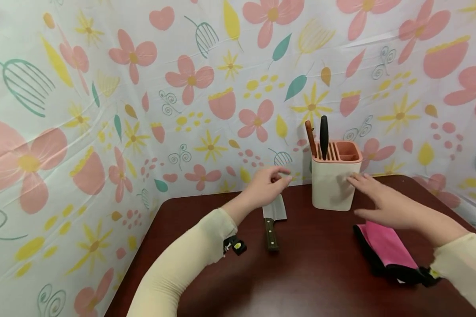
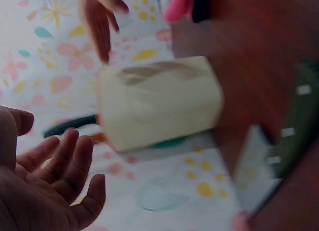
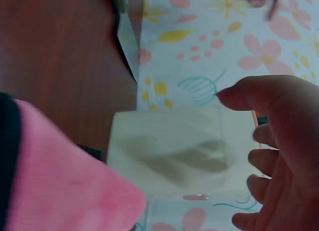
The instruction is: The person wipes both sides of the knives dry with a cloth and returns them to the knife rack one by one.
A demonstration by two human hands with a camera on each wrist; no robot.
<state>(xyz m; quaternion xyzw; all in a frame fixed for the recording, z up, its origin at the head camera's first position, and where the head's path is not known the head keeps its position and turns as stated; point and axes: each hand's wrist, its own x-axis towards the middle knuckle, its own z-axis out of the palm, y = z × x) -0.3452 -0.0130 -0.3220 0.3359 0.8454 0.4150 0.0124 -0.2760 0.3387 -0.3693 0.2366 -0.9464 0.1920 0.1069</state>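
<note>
A white knife holder with an orange slotted top stands at the back of the table. A black-handled utensil and a brown wooden-handled one stick up from its slots. My left hand, fingers loosely bent and holding nothing, hovers left of the holder, over the blade of a cleaver lying flat. My right hand reaches from the right with fingers extended beside the holder; whether the fingertips touch it I cannot tell. Below that hand lies a folded pink cloth with black edging.
The dark red-brown table has its back edge against a wall hanging printed with flowers and leaves. Small black devices are strapped at the wrists. The left wrist view is blurred.
</note>
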